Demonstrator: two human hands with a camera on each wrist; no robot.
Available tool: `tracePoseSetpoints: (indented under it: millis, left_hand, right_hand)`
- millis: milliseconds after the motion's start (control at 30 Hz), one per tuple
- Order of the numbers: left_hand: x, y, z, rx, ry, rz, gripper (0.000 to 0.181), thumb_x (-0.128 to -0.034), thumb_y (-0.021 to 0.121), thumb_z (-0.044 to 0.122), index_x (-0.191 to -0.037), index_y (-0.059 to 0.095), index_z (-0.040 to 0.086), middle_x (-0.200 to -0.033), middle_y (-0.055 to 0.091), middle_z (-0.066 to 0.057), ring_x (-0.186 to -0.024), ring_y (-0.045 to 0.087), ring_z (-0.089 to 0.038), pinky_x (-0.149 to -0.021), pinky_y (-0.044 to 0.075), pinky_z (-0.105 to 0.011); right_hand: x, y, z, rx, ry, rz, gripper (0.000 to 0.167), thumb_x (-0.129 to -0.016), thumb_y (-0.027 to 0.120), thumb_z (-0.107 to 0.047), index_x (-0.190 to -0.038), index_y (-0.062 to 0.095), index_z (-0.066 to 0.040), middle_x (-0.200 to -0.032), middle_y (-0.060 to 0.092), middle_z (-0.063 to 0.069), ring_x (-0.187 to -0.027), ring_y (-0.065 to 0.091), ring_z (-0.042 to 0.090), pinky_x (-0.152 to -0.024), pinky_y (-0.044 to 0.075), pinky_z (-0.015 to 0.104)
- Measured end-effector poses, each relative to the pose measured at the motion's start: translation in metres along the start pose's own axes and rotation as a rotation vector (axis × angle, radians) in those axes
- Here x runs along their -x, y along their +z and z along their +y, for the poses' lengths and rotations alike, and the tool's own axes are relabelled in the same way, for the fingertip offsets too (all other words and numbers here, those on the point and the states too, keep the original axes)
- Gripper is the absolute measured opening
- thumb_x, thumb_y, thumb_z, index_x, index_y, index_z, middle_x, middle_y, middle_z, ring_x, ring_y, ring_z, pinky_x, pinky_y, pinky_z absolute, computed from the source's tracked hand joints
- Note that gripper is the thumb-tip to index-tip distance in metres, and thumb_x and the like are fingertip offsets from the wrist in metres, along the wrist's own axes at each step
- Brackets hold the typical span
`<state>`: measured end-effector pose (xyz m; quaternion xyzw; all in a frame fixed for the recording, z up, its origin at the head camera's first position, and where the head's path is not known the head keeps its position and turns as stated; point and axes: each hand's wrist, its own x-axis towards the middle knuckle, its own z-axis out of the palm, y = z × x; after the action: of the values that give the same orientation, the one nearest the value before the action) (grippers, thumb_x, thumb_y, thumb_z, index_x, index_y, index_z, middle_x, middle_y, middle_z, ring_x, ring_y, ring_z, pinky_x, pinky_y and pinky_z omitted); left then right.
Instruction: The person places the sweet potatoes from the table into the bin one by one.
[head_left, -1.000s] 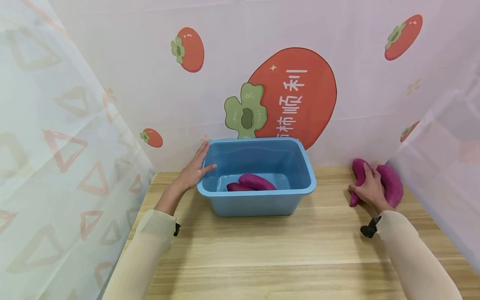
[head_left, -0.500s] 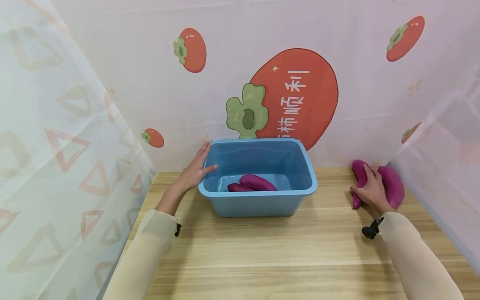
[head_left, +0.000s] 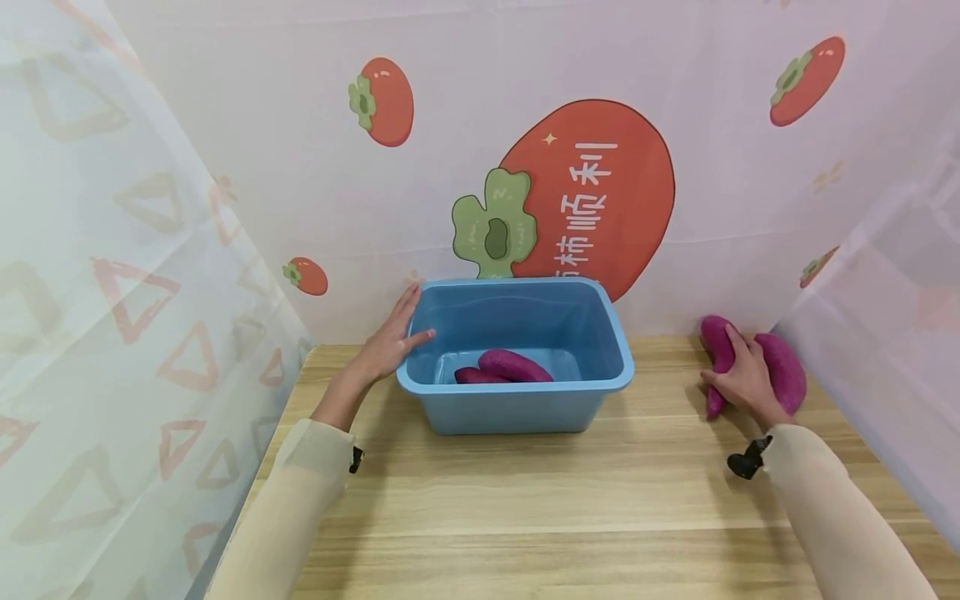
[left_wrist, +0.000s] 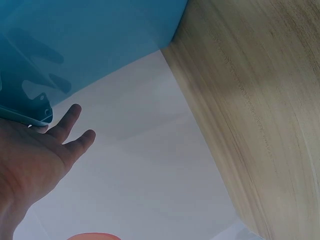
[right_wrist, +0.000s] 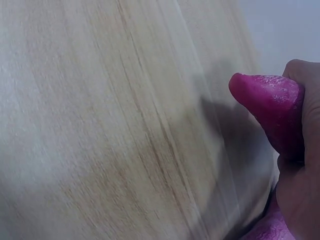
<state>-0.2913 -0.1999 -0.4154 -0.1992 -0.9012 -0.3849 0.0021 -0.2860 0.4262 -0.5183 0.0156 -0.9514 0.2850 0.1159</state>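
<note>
My left hand (head_left: pixel 386 343) rests on the left rim of a blue bin (head_left: pixel 517 410), thumb over the inside and fingers along the outside. The left wrist view shows that hand (left_wrist: pixel 35 157) with fingers extended beside the bin (left_wrist: pixel 100 40). Two purple sweet potatoes (head_left: pixel 513 365) lie on the bin's floor. At the right, my right hand (head_left: pixel 744 379) grips a slim curved purple sweet potato (head_left: pixel 717 346). A thicker curved one (head_left: pixel 783 375) lies just right of that hand. In the right wrist view, the gripped sweet potato's tip (right_wrist: pixel 267 97) points out past the hand (right_wrist: pixel 302 185).
The wooden table (head_left: pixel 525 517) extends in front of the bin and between it and the right hand. A printed cloth (head_left: pixel 705 167) stands behind the bin, with cloth sides at left and right.
The right hand keeps its hold on the slim sweet potato, whose lower tip has shifted slightly right and down. The left hand and bin look the same.
</note>
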Motion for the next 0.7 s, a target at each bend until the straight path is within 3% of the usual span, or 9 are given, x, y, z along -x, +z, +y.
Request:
tracePoseSetpoints:
  millis: [700]
  left_hand:
    - [-0.001,0.001,-0.004,-0.005,-0.006,0.0,0.089,-0.1054,0.057,0.038,-0.172,0.004,0.015,-0.18,-0.001,-0.005,-0.165,0.001,-0.033,-0.124,0.012,-0.074]
  right_hand:
    - [0.0,-0.014,-0.014,0.004,-0.117,-0.025,0.107,-0.083,0.08,-0.015,-0.167,0.017,0.0,-0.153,0.025,0.049,-0.135,0.031,0.069,-0.108,0.029,0.082]
